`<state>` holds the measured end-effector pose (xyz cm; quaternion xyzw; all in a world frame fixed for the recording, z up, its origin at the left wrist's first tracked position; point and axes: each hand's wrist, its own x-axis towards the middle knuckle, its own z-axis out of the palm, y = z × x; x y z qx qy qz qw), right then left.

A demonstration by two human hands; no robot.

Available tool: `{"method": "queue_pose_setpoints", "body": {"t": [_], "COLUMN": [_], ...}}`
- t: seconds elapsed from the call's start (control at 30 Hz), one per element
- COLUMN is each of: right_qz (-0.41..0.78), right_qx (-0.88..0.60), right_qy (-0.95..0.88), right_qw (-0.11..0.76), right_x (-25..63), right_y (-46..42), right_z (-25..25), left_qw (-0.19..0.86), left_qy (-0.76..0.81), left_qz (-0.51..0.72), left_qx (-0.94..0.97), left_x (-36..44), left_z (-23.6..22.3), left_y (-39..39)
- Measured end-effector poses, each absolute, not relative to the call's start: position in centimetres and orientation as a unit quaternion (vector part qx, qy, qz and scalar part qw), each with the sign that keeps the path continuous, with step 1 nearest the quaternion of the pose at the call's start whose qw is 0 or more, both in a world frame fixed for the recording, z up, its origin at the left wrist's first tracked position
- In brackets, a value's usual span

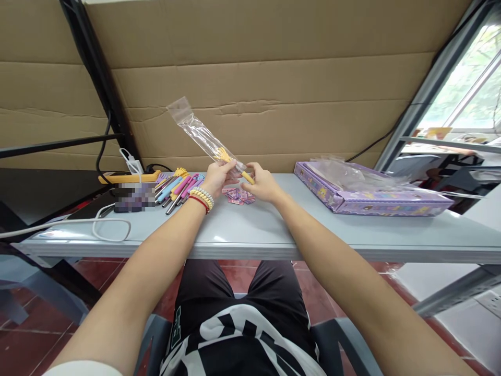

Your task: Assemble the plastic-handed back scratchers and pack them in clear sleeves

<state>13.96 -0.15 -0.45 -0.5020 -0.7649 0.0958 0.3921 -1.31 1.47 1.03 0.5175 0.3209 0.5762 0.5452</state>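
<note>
yellow pen is up in front of the person, over the back part of the worktop, between the two hands. its top is a bunch of yellow bits, and that top sits inside a long clear bag. the bag slants up and to the left, with its far end high in front of the brown cardboard. the left hand holds the bag low down, its fingers closed in a narrow pinch around bag and pen. the right hand has its fingers close together too, holding the plain yellow end — it is hard to tell if that end is in the bag or poking out.

just under the hands, small pink cards lie in a little heap. beside the left hand is a pile of pens, pink, blue, yellow and silver, all lying down. a white cord loops on the worktop farther left, near a blurred patch. well off to the right lies a flat purple box — crinkly clear plastic rests on top of it. bead bracelets go around the left wrist.
</note>
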Motion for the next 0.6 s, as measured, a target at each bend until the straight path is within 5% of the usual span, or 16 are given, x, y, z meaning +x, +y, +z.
{"method": "queue_pose_setpoints", "body": {"t": [0.33,0.6], "right_qz": [0.259,0.243], "right_qx": [-0.505,-0.502], "right_qy": [-0.754,-0.736], "right_qw": [0.332,0.385], "right_x": [14.8,14.3], "right_y": [-0.4,-0.4], "right_z": [0.3,0.3], "left_qw": [0.475,0.539], "left_qy": [0.321,0.324], "left_qz": [0.714,0.593], "left_qx": [0.401,0.502], "left_x": [-2.8,-2.5], "left_z": [1.8,1.1], "left_y": [3.0,2.4]}}
